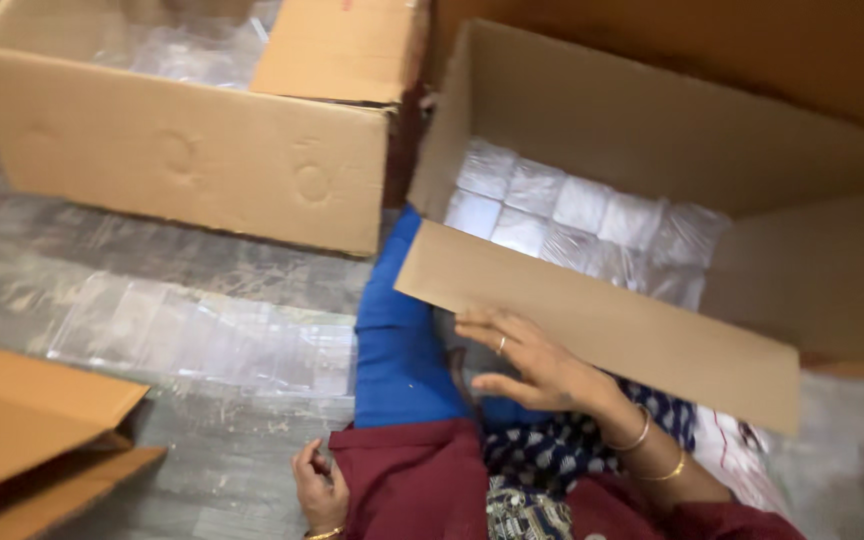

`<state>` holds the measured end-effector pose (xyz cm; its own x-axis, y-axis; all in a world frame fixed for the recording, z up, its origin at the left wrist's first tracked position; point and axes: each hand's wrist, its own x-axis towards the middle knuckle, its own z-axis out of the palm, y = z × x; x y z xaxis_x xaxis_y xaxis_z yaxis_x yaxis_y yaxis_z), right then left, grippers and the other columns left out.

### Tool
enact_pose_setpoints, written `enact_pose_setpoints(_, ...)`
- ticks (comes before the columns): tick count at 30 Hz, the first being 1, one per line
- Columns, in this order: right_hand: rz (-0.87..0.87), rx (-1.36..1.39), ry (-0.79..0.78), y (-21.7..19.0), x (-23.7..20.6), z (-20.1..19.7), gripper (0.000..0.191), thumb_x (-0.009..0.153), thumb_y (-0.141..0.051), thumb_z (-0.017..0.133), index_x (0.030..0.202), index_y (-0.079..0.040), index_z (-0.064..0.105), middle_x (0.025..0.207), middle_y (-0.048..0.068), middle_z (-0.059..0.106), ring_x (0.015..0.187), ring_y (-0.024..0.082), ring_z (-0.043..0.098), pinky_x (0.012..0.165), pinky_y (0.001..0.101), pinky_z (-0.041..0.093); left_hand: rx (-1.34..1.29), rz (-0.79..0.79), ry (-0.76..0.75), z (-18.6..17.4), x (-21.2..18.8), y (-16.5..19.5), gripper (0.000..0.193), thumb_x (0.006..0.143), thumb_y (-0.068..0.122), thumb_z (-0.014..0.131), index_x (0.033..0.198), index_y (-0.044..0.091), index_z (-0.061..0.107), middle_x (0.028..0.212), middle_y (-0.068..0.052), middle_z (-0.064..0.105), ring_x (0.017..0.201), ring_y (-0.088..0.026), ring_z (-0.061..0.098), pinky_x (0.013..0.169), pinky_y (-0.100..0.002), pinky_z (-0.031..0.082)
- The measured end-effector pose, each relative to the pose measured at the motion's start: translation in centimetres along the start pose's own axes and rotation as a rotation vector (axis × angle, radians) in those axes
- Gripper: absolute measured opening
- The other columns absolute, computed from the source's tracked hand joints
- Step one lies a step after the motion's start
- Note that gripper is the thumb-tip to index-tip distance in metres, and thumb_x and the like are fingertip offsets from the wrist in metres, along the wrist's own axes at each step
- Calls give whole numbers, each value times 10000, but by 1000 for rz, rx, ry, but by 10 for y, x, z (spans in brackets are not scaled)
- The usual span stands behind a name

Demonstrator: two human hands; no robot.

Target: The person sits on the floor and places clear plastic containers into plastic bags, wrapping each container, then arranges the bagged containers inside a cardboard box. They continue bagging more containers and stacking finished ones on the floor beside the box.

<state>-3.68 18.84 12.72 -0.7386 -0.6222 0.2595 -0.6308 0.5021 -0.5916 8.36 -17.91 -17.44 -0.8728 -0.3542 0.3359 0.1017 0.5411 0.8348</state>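
Note:
My right hand (532, 365) lies palm down with its fingers spread, just under the front flap of an open cardboard box (602, 320). It wears a ring and two bangles and holds nothing. Inside that box lie rows of clear plastic packets with white contents (582, 215). My left hand (317, 490) sits low at the bottom edge beside a maroon garment (412, 485), fingers curled in with nothing visible in them. A blue cushion (397, 350) lies between the two hands, partly under the box.
A second open cardboard box (182, 150) stands at the upper left with clear plastic packets inside. Clear plastic sheets (202, 335) lie on the grey floor. Folded cardboard (22, 430) lies at the lower left. Dark patterned cloth (552, 450) covers my lap.

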Motion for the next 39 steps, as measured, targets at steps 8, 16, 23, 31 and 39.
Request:
enact_pose_setpoints(8, 398, 121, -115, 5, -139, 11, 583, 948, -431, 649, 1424, -104, 567, 1385, 167, 618, 1329, 362, 546, 1101, 466, 418, -105, 401, -103, 23, 31, 77, 242, 829, -42, 725, 1043, 58, 674, 952, -103, 613, 858, -244, 578, 739, -343, 502)
enact_pose_setpoints(16, 1344, -507, 175, 74, -317, 9, 417, 935, -474, 613, 1210, -179, 719, 1229, 177, 682, 1124, 408, 634, 965, 508, 507, -117, 613, -463, 87, 45, 105, 308, 744, -66, 720, 1018, 76, 737, 960, -149, 649, 892, -290, 647, 740, -368, 534)
enact_pose_setpoints(23, 1501, -409, 167, 124, -404, 72, 296, 903, -346, 617, 1038, -114, 743, 1046, 170, 735, 995, 378, 688, 849, 508, 547, -123, 517, -530, 88, 54, 114, 205, 897, -30, 750, 1082, 47, 707, 1015, -169, 621, 926, -305, 627, 758, -358, 530)
enact_pose_setpoints(31, 1007, -446, 532, 98, -377, 65, 239, 802, -146, 548, 967, -65, 701, 980, 151, 704, 948, 361, 679, 829, 460, 557, -143, 490, -569, 79, 51, 125, 157, 947, -40, 732, 1087, 24, 703, 1066, -168, 617, 776, -210, 618, 623, -281, 507)
enact_pose_setpoints(39, 1046, 87, -34, 69, -359, 48, 223, 772, -191, 598, 904, -83, 741, 924, 129, 748, 861, 326, 700, 774, 436, 535, -203, 433, -563, 92, 45, 76, 162, 940, -49, 732, 1088, 10, 703, 1084, -174, 611, 707, -162, 600, 608, -249, 515)
